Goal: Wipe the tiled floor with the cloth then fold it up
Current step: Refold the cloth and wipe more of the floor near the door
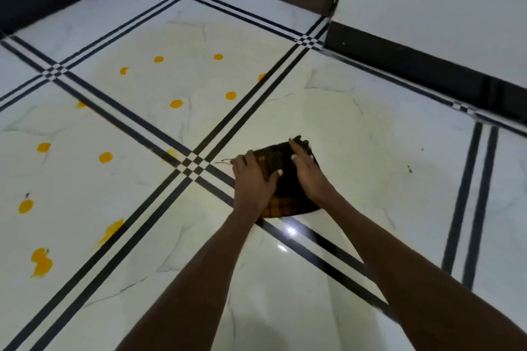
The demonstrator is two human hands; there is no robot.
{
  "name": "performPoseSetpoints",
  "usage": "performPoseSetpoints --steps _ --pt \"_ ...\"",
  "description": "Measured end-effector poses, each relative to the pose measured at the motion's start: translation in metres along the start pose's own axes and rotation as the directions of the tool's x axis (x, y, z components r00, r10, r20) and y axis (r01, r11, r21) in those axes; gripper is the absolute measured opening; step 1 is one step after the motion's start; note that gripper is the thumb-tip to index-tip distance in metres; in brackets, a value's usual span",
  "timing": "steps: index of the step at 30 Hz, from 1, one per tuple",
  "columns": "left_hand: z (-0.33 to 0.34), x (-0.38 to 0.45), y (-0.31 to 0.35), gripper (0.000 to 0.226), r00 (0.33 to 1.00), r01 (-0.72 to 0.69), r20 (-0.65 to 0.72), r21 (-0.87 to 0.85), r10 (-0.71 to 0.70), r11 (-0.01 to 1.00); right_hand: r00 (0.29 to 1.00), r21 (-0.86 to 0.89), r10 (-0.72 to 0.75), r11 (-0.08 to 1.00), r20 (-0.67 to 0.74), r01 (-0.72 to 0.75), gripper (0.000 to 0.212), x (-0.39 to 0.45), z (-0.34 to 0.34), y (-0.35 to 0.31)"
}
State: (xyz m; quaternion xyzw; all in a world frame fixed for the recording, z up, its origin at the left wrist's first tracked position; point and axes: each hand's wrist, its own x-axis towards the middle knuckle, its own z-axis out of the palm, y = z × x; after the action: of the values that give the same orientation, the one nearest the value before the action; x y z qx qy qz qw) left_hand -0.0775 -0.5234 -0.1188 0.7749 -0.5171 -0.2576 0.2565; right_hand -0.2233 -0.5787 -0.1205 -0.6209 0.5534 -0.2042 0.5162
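- Both of my hands are down on the dark checked cloth (pixel 285 179), which lies bunched on the white tiled floor (pixel 356 134) just right of where the black double stripes (pixel 196 164) cross.
- Left hand (pixel 252 179) covers the cloth's left edge, fingers curled over it and the thumb pointing right across the fabric; it holds that side.
- Right hand (pixel 306 172) lies on the cloth's right part with fingers straight and pointing away from me, flat on the fabric rather than closed round it.
- A loose thread (pixel 222 161) trails left from the cloth onto the floor.
- Orange-yellow spots (pixel 176 103) dot the tiles to the left of the stripes, well apart from the cloth; a larger smear (pixel 41 263) sits near the left edge.
- Far right, a black skirting strip (pixel 427 71) runs along the foot of a white wall (pixel 442 3).
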Motion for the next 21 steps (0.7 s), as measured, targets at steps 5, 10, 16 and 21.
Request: performPoseSetpoints --steps 5,10,16,21 --pt "0.005 0.014 0.028 0.041 0.988 0.126 0.087 -0.006 -0.125 0.992 0.984 0.362 0.116 0.930 -0.137 -0.060 0.040 -0.009 -0.021 -0.005" --pt "-0.007 0.022 0.035 0.023 0.984 0.129 0.139 -0.149 -0.109 0.980 0.953 0.447 0.234 0.885 -0.193 -0.127 0.027 -0.023 -0.050 -0.003" --pt "-0.043 0.011 0.081 0.023 0.972 0.016 0.227 -0.333 0.064 0.943 0.934 0.534 0.354 0.783 0.042 -0.320 0.042 -0.043 -0.065 -0.059" --pt "-0.044 0.007 0.117 0.019 0.943 -0.123 0.256 -0.333 0.215 0.935 0.933 0.668 0.349 0.675 0.084 -0.313 0.046 -0.040 -0.077 -0.077"
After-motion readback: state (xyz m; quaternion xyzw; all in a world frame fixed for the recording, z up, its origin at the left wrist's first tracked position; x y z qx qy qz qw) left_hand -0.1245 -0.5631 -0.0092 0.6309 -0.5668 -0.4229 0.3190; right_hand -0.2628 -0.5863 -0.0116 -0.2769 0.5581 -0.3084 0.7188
